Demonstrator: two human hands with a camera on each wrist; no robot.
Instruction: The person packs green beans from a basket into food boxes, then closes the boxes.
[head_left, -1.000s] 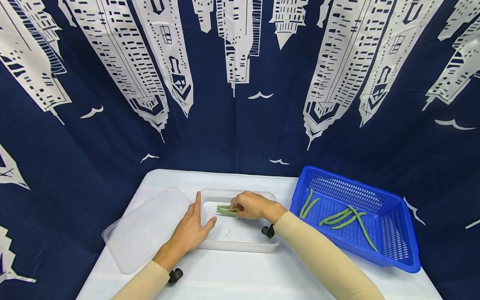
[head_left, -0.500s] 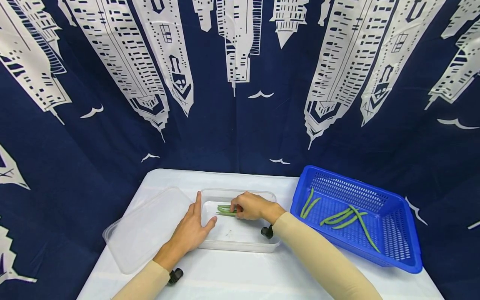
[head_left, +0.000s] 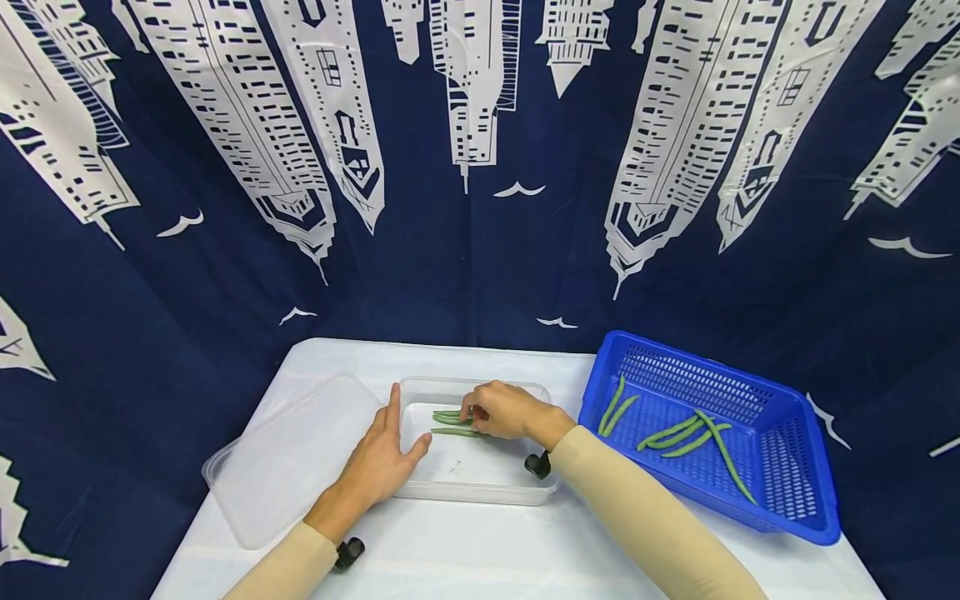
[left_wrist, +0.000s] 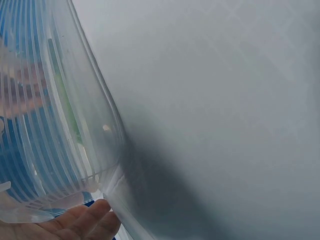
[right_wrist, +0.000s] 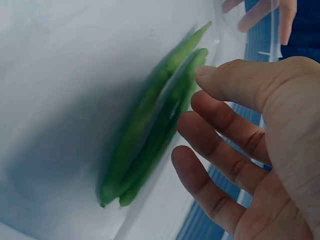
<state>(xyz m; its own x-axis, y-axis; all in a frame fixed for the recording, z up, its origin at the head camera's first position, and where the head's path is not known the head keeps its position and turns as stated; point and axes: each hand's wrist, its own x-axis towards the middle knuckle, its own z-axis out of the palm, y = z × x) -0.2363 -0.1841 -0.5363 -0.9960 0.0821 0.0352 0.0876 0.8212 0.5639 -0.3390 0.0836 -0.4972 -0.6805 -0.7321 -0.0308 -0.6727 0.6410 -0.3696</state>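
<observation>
My right hand (head_left: 504, 410) is inside a clear plastic container (head_left: 480, 493), with its fingertips right at several green beans (head_left: 450, 420) that lie crosswise there. One green bean (head_left: 456, 432) lies a little apart, nearer the container's front. In the right wrist view, two beans (right_wrist: 155, 120) lie side by side; the thumb and loosely bent fingers stand at their edge, gripping nothing visible. My left hand (head_left: 384, 457) rests at the container's left end, fingers extended and thumb spread. In the left wrist view its fingertips (left_wrist: 100, 207) show at the container's rim.
A clear lid (head_left: 300, 462) lies on the white table (head_left: 420, 558), left of the container. On the right stands a blue perforated basket (head_left: 795, 450) holding several more beans (head_left: 697, 433). A dark blue cloth (head_left: 465, 267) with white buildings hangs behind.
The front bean has separated from the others and shifted toward the container's front. My right hand has barely moved, and my left hand has stayed in place.
</observation>
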